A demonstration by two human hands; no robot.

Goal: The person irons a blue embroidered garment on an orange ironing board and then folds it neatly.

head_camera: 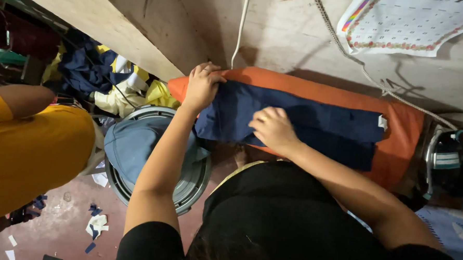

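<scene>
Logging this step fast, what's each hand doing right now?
Left hand: fingers closed, gripping the top edge of the navy cloth.
Right hand: flat on the navy cloth, holding nothing.

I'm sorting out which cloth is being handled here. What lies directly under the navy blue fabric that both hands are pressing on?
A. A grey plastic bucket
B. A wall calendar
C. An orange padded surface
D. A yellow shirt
C: the navy blue fabric lies spread on the orange padded surface, whose orange shows above and to the right of it.

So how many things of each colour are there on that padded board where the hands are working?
Navy blue cloth, with the left hand and right hand on it: 1
Orange pad beneath it: 1
Total: 2
</scene>
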